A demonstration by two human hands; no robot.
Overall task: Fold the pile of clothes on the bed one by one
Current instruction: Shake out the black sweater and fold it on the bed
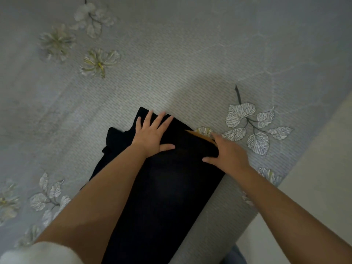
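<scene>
Lying under both flat hands (152, 134) (226, 153): the black garment (167, 187).

Garment (165, 197): plain black, with a thin yellow-orange strip (202, 135) at its far right edge. Bedsheet (171, 63): pale grey-blue, fine dashed weave, printed with white leaves and yellow-centred white flowers. Sleeve (38, 253): white.

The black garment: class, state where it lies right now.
In the head view the black garment lies low and central on the floral bedsheet, left hand flat on it, right hand at its right edge.
</scene>
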